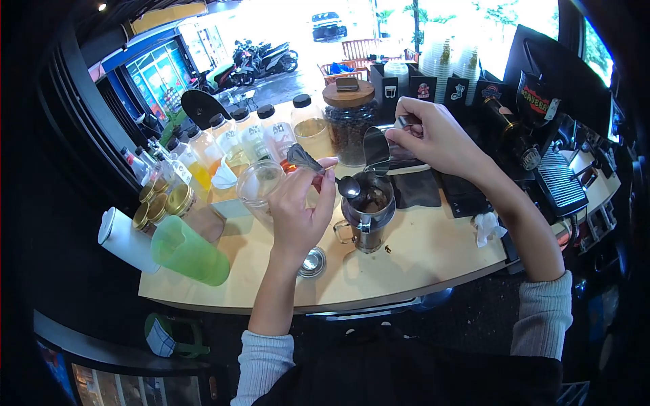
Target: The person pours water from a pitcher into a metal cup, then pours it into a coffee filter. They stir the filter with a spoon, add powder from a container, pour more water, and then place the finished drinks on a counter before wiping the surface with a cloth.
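My left hand (302,213) pinches a spoon, its dark bowl (349,187) beside the rim of a metal-topped glass pot (369,223) that has dark contents. Just behind the fingers shows a grey patterned handle end (305,158). My right hand (433,135) is closed on the handle of a small clear pitcher (376,150), tilted over the pot's opening. Whether liquid flows from it cannot be made out. A clear plastic cup (261,184) stands left of the pot, partly behind my left hand. A round metal lid (312,262) lies nearer me on the counter.
A jar of coffee beans (350,128) with a wooden lid stands behind the pot. Several bottles (230,142) and a green pitcher (189,250) occupy the left. A crumpled tissue (488,229) lies right, near a coffee machine (562,179). The counter's front edge (379,298) is near me.
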The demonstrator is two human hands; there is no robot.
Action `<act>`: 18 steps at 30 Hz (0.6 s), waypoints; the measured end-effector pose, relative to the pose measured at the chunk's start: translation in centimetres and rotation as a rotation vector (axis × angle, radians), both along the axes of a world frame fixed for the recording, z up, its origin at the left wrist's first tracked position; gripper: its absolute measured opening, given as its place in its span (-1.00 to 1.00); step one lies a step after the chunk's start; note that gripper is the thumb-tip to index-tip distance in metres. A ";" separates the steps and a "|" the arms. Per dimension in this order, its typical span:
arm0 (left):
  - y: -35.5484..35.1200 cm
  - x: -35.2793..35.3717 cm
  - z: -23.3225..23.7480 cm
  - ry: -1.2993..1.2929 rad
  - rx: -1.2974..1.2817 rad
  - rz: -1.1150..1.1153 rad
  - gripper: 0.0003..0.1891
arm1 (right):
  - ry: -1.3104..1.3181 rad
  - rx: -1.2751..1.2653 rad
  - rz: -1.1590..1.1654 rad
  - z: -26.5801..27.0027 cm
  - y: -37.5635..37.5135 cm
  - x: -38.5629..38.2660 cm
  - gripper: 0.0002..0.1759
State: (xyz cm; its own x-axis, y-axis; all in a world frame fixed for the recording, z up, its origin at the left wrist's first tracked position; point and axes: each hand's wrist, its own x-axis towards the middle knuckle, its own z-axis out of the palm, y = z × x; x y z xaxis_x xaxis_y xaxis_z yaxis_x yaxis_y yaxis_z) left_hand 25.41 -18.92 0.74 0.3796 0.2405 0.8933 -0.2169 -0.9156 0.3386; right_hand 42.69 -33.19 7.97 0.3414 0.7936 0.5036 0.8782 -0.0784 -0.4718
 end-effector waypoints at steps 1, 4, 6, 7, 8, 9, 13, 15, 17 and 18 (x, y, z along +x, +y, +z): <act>0.0 0.0 0.0 0.002 -0.004 0.000 -0.83 | -0.014 -0.006 -0.015 0.1 -0.1 0.0 -0.68; -0.2 0.0 0.0 0.014 -0.018 0.000 -0.83 | -0.046 -0.013 -0.027 0.2 -0.7 0.3 -0.69; -0.2 -0.1 0.1 0.024 -0.018 0.007 -0.83 | -0.032 0.001 -0.023 0.1 -1.0 0.4 -0.68; -0.2 -0.1 0.1 0.035 -0.019 0.015 -0.83 | -0.018 0.015 -0.018 0.0 -1.2 0.5 -0.68; -0.2 0.0 0.0 0.035 -0.018 0.012 -0.83 | -0.018 0.016 -0.021 0.1 -1.4 0.4 -0.68; -0.2 0.1 0.0 0.032 -0.027 0.005 -0.83 | -0.029 0.009 -0.033 0.3 -1.7 0.3 -0.69; 0.1 0.1 -0.3 0.033 -0.021 0.000 -0.82 | 0.013 0.030 -0.017 0.0 -2.4 0.4 -0.70; 0.1 0.1 -0.3 0.036 -0.016 0.008 -0.82 | 0.027 0.021 -0.022 0.2 -2.6 0.1 -0.70; 0.1 0.0 -0.3 0.039 -0.012 0.016 -0.82 | 0.041 0.011 -0.027 0.4 -2.9 -0.3 -0.70; 0.0 0.0 -0.2 0.041 -0.003 0.022 -0.82 | 0.038 0.010 -0.022 0.5 -2.9 -0.5 -0.70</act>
State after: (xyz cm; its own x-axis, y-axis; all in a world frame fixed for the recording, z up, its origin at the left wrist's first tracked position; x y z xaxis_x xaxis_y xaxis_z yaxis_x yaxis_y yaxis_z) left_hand 25.40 -18.87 0.51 0.4101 0.2520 0.8765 -0.1828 -0.9189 0.3497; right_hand 42.20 -36.12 8.52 0.3779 0.7805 0.4979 0.8577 -0.0928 -0.5057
